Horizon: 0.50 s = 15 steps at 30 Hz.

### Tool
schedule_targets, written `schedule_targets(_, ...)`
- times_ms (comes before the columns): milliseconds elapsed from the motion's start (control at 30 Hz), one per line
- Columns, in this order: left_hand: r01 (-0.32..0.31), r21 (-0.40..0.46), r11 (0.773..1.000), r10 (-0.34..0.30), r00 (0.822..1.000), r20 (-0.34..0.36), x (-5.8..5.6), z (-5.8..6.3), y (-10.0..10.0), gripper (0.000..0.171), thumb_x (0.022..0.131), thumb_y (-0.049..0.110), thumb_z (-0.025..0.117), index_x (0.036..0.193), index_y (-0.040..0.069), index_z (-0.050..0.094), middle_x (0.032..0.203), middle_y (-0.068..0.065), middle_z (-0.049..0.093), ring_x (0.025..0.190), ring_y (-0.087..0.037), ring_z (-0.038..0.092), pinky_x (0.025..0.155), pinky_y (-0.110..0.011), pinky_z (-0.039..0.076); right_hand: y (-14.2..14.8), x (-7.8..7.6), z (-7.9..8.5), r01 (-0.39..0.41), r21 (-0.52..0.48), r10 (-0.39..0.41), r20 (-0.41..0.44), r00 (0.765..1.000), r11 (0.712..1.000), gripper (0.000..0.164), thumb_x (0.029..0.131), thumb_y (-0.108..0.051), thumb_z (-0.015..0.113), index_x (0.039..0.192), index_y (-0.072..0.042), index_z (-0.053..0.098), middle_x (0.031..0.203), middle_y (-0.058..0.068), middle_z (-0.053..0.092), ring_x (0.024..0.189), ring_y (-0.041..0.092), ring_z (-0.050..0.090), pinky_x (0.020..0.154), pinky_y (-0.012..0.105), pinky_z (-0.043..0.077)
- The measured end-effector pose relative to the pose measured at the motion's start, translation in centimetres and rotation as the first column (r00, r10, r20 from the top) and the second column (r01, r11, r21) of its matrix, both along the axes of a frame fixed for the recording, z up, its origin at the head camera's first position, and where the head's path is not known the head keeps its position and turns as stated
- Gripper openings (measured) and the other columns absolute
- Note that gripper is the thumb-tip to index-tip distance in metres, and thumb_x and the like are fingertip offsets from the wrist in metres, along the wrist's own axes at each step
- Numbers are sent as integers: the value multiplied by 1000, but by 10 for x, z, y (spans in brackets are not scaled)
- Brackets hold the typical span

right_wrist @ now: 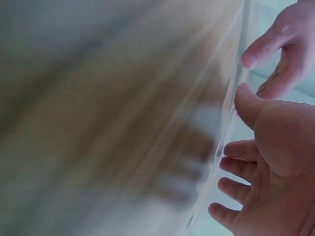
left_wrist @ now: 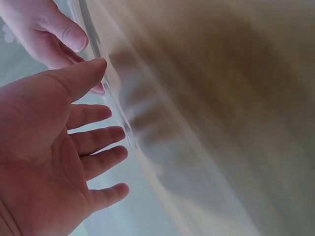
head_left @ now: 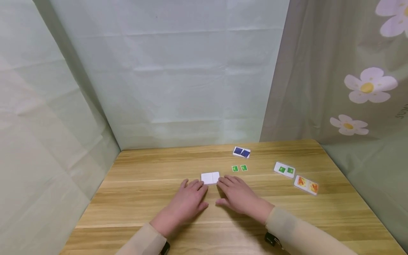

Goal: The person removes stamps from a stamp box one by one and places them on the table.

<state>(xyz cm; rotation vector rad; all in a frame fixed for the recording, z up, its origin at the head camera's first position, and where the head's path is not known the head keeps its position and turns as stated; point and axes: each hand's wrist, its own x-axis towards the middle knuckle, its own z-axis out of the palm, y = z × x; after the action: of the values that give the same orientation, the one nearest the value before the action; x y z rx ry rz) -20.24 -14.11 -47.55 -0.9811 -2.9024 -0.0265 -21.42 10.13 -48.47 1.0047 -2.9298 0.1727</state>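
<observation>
A blank white card (head_left: pixel 210 177) with a faint line down its middle lies flat on the wooden table. My left hand (head_left: pixel 188 199) is palm down, fingertips right at the card's lower left corner. At its lower right corner are the fingertips of my right hand (head_left: pixel 239 194). Both hands have spread, relaxed fingers, seen also in the left wrist view, where the left hand (left_wrist: pixel 44 132) shows its palm, and in the right wrist view with the right hand (right_wrist: pixel 280 157). Just beyond the right hand lie two small green square tiles, one left (head_left: pixel 234 168) and one right (head_left: pixel 244 168).
A white card with two dark blue squares (head_left: pixel 241 152) lies near the table's back edge. To the right are a card with two green squares (head_left: pixel 284 170) and a card with two orange-patterned squares (head_left: pixel 306 185). Pale curtains (head_left: pixel 178 78) enclose the wooden table (head_left: pixel 143 166).
</observation>
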Motion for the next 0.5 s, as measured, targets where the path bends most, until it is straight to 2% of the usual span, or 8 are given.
schedule_targets(200, -17, 9, 1000, 17, 1000, -3, -15, -1, -4, 61, 102, 44, 80, 147, 3, 67, 148, -18, 67, 140, -38, 61, 117, -70, 43, -9, -16, 1, 1, -13, -1, 15, 1000, 1000, 74, 106, -55, 70, 153, 1, 61, 161, 19, 56, 152, 43, 48, 126, 59, 37)
schedule_targets(500, -78, 29, 997, 76, 996, 45, -36, 1, -6, 60, 104, 41, 79, 148, 1, 66, 150, -20, 65, 143, -40, 58, 119, -72, 39, -20, -41, 2, -24, -25, 24, -12, 1000, 999, 70, 106, -52, 71, 149, 3, 63, 156, 21, 60, 149, 43, 51, 124, 59, 40)
